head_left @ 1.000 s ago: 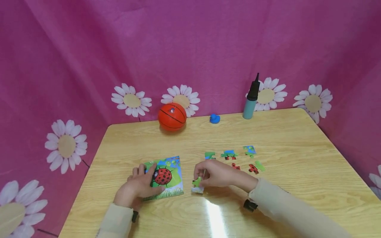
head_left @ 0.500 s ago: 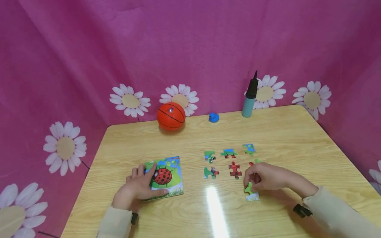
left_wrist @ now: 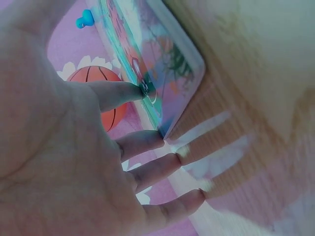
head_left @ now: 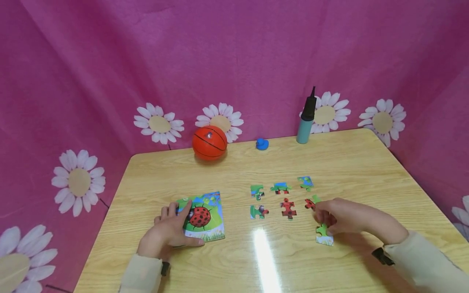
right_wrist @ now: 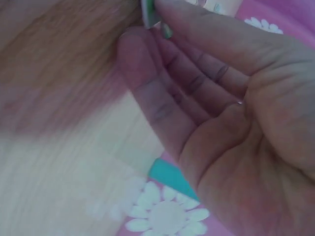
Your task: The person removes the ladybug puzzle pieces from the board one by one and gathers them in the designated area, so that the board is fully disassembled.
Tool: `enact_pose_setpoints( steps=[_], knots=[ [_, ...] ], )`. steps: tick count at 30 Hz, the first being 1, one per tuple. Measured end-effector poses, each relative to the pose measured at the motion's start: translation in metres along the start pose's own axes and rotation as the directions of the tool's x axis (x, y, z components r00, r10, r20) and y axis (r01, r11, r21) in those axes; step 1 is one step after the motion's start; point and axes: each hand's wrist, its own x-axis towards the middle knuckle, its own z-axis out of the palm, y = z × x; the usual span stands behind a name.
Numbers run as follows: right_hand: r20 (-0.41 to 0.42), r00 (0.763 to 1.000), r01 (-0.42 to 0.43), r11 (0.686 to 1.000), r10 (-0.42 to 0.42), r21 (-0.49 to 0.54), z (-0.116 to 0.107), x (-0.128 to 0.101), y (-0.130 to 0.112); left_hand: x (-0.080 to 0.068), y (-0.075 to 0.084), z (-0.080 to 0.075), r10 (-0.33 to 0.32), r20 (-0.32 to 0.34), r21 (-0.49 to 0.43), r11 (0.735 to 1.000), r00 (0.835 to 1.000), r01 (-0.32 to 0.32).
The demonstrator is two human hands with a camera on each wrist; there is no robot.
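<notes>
Left hand (head_left: 166,236) rests on the near-left part of the puzzle board (head_left: 207,215), which lies on the table (head_left: 366,171) left of centre; right hand (head_left: 342,217) is to the right, pinching a puzzle piece (head_left: 324,235) against the tabletop. Between them, six loose pieces (head_left: 283,197) lie in two rows, just behind and left of the held piece. Along the far edge, left to right: basketball (head_left: 209,142), toy duck (head_left: 261,144), air pump (head_left: 305,120).
</notes>
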Motion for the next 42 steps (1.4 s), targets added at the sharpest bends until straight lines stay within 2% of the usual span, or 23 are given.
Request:
enact_pose_setpoints(
  steps=[8,14,20,28,33,38,42],
  knots=[
    [-0.058,0.998,-0.035,0.983,0.025,-0.181,0.001,0.009,-0.009,-0.001,-0.002,0.003,0.000,-0.017,-0.012,1.000,1.000,0.000],
    [-0.025,0.999,0.036,0.985,-0.041,-0.167,-0.002,0.015,-0.008,-0.001,0.000,0.001,0.005,-0.019,-0.014,1.000,1.000,-0.006],
    [-0.067,0.989,0.121,0.984,-0.131,-0.129,-0.005,0.032,-0.021,-0.001,0.000,0.001,0.000,-0.014,-0.012,1.000,1.000,0.000],
    [-0.103,0.973,0.191,0.971,-0.206,-0.142,-0.002,0.071,-0.046,0.000,-0.001,0.001,-0.003,-0.016,0.002,1.000,1.000,0.003],
    [-0.156,0.947,0.256,0.952,-0.282,-0.168,0.005,0.103,-0.066,0.000,0.001,0.001,-0.012,-0.014,0.012,1.000,1.000,0.012],
    [-0.158,0.917,0.334,0.922,-0.366,-0.198,0.015,0.136,-0.093,-0.001,-0.001,0.001,-0.007,-0.020,0.013,1.000,1.000,0.007],
    [-0.146,0.923,0.320,0.922,-0.355,-0.219,0.023,0.159,-0.113,-0.002,-0.001,0.001,-0.006,-0.024,0.007,1.000,1.000,0.006]
  ],
)
